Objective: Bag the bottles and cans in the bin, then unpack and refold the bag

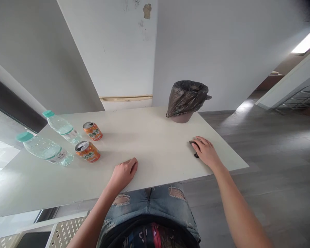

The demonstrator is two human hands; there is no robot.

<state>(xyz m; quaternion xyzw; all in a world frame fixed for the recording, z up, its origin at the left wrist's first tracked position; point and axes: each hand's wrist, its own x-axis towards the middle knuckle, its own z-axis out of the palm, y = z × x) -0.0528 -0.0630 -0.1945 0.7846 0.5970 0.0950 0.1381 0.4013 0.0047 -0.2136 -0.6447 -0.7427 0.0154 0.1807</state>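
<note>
My left hand [124, 173] rests on the white table near its front edge, curled into a loose fist, and I see nothing in it. Toward the table's right side, my right hand [206, 151] is closed over a small black object [195, 146]. Most of that object is hidden under the fingers, so its kind does not show. Beyond my right hand stands a small bin [183, 118] lined with a dark plastic bag [187, 98]. Left of my left hand are two opened orange drink cans [92, 131] and two clear water bottles [45, 150] with green caps, all upright.
The white table [150, 144] meets a grey wall [209, 51] and a white panel [119, 48] at the back. At lower left is a white perforated basket or rack [67, 230]. Grey wooden floor [274, 165] lies to the right, with a metal rack [303, 100] farther off.
</note>
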